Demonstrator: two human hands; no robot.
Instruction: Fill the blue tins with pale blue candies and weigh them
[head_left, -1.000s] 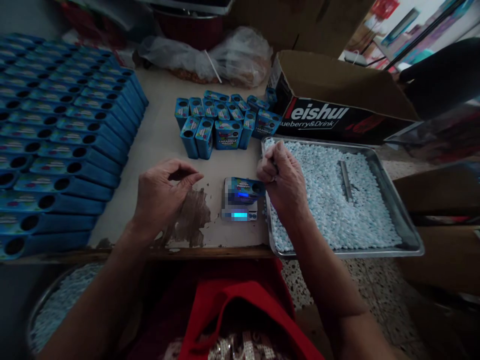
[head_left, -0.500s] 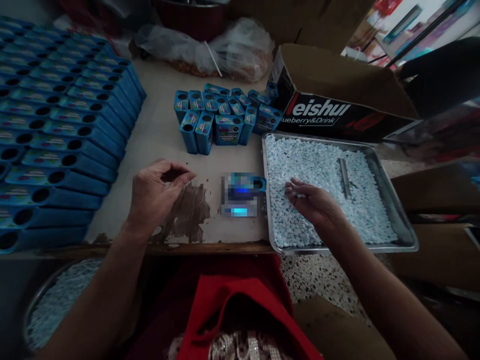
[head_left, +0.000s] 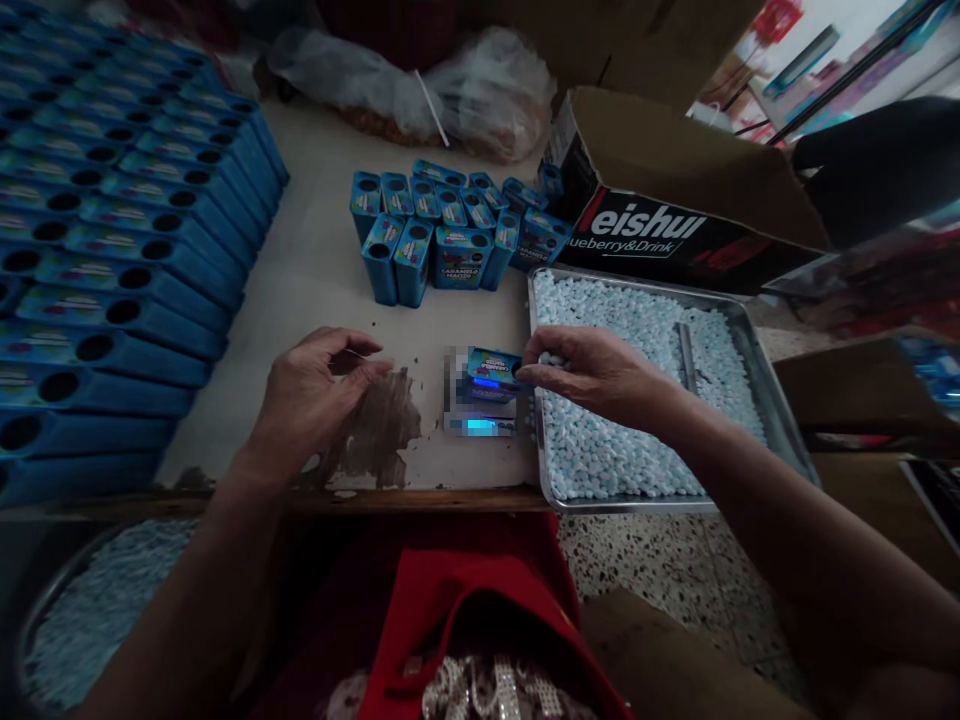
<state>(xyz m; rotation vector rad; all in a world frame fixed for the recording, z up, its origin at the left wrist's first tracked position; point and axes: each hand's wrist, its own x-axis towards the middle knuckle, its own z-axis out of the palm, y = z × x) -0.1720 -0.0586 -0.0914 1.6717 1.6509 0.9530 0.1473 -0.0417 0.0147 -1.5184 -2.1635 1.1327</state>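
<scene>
A small blue tin point(head_left: 491, 368) lies on its side on a little scale point(head_left: 480, 412), near the front edge of the table point(head_left: 315, 270). The tin is bright blue with a colourful printed label on its upward face and a dark round hole at its right end; the scale's lit display glows pale blue just below it.

The right hand point(head_left: 592, 370) is at that open end, fingertips pinched together on a few pale candies point(head_left: 551, 359) right beside the hole. The left hand point(head_left: 311, 395) rests on the table to the left of the scale, well apart from the tin, its fingers curled loosely with thumb and forefinger nearly meeting; whether it holds anything I cannot tell.

Just right of the scale sits a metal tray point(head_left: 757, 355) filled with small pale blue candies point(head_left: 630, 450), with a narrow metal scoop point(head_left: 684, 345) lying among them. Behind the scale stands a cluster of upright blue tins point(head_left: 446, 235), holes upward. Long rows of more blue tins point(head_left: 112, 240) lying flat cover the left of the table. A cardboard box point(head_left: 675, 190) printed with white lettering stands behind the tray, and clear plastic bags point(head_left: 450, 90) lie at the back.
</scene>
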